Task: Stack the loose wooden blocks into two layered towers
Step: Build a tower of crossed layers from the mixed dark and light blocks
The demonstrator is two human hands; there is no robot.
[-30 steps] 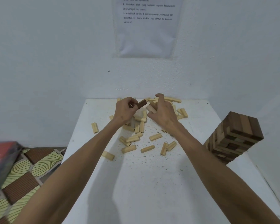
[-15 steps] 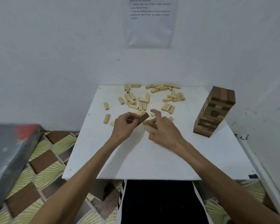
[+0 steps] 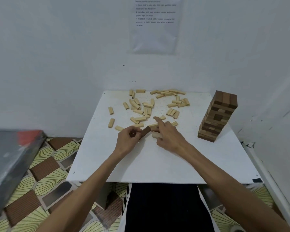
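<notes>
**Dark Block Held to the Left of the Standing Tower**

One tower (image 3: 217, 116) of dark and pale layers is seen upright on the white surface (image 3: 157, 164), close to its right edge. Every other place is given from that tower.

Well to the left of the tower, at about the level of its base, a dark block (image 3: 145, 131) is pinched in the left grip (image 3: 127, 139). Thumb and fingers are curled round the block's near end. The far end is left sticking out toward the tower, tilted slightly upward. Whether the block touches the surface cannot be told.

Between the dark block and the tower, just beside the left grip, the right grip (image 3: 169, 138) is found. Its index finger is stretched out away from the person, while the other fingers are bent down over a pale block (image 3: 155, 126). Whether that block is actually clasped cannot be told, since the undersides of the fingers are hidden.

Loose pale blocks (image 3: 147, 108) are scattered to the left of the tower and farther back, apart from it. Some are laid singly, some side by side in small groups, and a few overlap.

High on the wall behind and left of the tower, a printed sheet (image 3: 154, 25) is fixed; its text is too small to be read. Far to the left of the tower, below the surface, a patterned floor (image 3: 45, 168) and a grey box (image 3: 10, 158) are seen.
</notes>
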